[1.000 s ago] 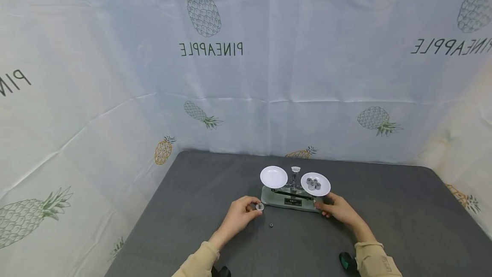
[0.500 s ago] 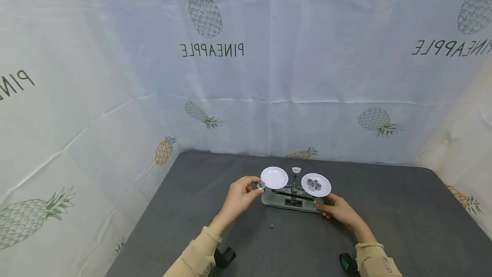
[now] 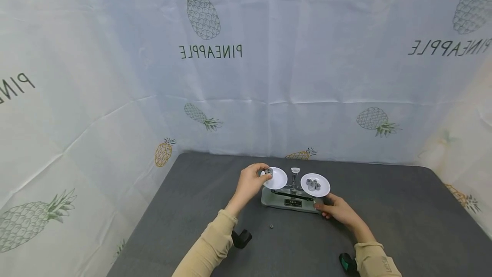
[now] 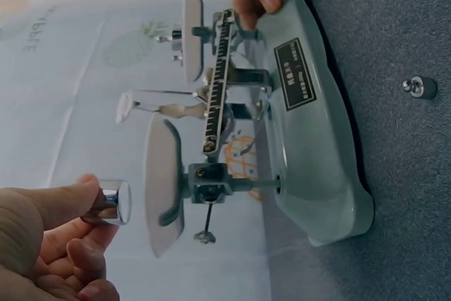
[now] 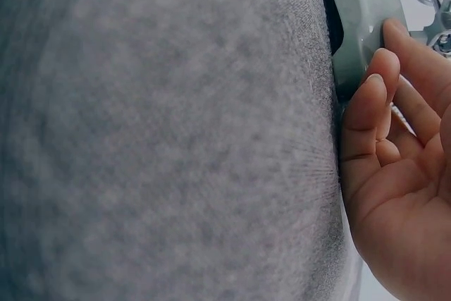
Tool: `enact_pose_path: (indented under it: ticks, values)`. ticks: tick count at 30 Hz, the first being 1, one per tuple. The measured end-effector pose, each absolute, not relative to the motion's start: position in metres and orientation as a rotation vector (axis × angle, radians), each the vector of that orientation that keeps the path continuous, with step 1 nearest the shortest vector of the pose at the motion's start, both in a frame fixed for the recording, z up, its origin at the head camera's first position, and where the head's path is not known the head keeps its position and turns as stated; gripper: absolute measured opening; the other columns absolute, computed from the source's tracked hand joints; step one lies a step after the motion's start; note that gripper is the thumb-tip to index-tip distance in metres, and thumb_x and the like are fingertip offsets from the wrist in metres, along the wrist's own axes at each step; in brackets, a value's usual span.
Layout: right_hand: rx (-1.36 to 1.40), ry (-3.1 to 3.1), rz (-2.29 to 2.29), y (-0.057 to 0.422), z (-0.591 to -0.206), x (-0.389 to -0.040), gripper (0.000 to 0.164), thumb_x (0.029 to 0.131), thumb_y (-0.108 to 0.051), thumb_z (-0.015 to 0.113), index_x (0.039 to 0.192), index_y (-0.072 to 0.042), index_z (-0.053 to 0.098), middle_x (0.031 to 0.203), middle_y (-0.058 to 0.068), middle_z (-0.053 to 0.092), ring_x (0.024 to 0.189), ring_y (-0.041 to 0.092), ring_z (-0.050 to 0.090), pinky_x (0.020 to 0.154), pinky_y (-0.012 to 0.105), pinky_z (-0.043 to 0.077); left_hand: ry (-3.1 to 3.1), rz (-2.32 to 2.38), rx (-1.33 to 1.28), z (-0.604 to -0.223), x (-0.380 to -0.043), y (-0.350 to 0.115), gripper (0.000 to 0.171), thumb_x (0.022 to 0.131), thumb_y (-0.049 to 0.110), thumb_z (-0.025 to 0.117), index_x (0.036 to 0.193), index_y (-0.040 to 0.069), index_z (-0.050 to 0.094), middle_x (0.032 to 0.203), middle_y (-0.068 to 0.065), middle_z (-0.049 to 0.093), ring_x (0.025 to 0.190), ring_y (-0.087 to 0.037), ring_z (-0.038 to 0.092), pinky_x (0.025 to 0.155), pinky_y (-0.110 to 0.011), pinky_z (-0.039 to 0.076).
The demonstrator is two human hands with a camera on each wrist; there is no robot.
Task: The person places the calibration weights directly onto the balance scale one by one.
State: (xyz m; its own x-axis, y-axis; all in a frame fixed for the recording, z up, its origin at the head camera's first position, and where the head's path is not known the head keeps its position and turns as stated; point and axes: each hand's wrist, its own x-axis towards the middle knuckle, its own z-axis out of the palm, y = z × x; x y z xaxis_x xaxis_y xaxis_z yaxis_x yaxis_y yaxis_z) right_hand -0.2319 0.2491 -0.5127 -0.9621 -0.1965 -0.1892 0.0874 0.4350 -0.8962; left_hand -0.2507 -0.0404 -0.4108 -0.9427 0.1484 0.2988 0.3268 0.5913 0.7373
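Observation:
A balance scale (image 3: 273, 198) with a pale green base and two white pans stands on the dark table. My left hand (image 3: 250, 178) pinches a shiny metal cylindrical weight (image 4: 115, 201) between thumb and fingers, just above the left pan (image 4: 156, 185). A gap shows between weight and pan in the left wrist view. Several small metal weights (image 3: 313, 184) stand in the right pan (image 3: 325, 189). At the right end of the base, my right hand (image 3: 338, 209) grips the corner with curled fingers, partly hidden in the head view.
One small knobbed weight (image 3: 271, 226) stands on the table in front of the scale. A black wrist device (image 3: 242, 239) shows under the left sleeve, and another black device (image 3: 347, 263) sits by the right sleeve. Pineapple-print cloth (image 3: 269, 131) hangs behind.
My left hand has lifted the weight from in front of the base's left side, upward and away, to above the left pan. My right hand has stayed at the base.

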Motion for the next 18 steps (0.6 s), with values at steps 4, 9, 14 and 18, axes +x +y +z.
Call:
enact_pose_path:
  ticks: [4,9,14,18]
  values:
    - [-0.089,2.424,-1.542,0.248,-0.513,-0.232,0.060,0.086,-0.024,0.066,0.128,0.010,0.041,0.072,0.002,0.058,0.064,0.011,0.055,0.059,0.027,0.049,-2.618,-1.228,-0.403,-0.414,-0.257,-0.035,0.025,0.081,0.017,0.071,0.104,0.007,0.069,0.102,-0.009,0.069,0.082,-0.018,0.062,0.066,-0.025,0.048]
    - [-0.087,2.421,-1.541,0.249,-0.512,-0.232,0.060,0.086,-0.024,0.066,0.128,0.010,0.040,0.074,0.003,0.059,0.065,0.011,0.055,0.060,0.027,0.049,-2.658,-1.181,-0.410,-0.416,-0.260,-0.030,0.026,0.083,0.018,0.069,0.106,0.007,0.069,0.104,-0.008,0.068,0.100,-0.025,0.063,0.079,-0.034,0.052]
    - [-0.091,2.413,-1.540,0.249,-0.511,-0.231,0.063,0.087,-0.024,0.066,0.132,0.011,0.038,0.077,0.004,0.061,0.065,0.012,0.055,0.060,0.027,0.049,-2.675,-1.156,-0.424,-0.419,-0.262,-0.029,0.025,0.083,0.017,0.069,0.105,0.006,0.069,0.103,-0.009,0.068,0.099,-0.027,0.064,0.079,-0.035,0.052]
    - [-0.100,2.416,-1.538,0.249,-0.511,-0.232,0.063,0.087,-0.024,0.066,0.131,0.011,0.038,0.076,0.004,0.061,0.065,0.011,0.055,0.060,0.027,0.049,-2.680,-1.141,-0.427,-0.423,-0.264,-0.028,0.025,0.083,0.017,0.069,0.105,0.006,0.069,0.102,-0.009,0.068,0.097,-0.025,0.064,0.077,-0.034,0.052]
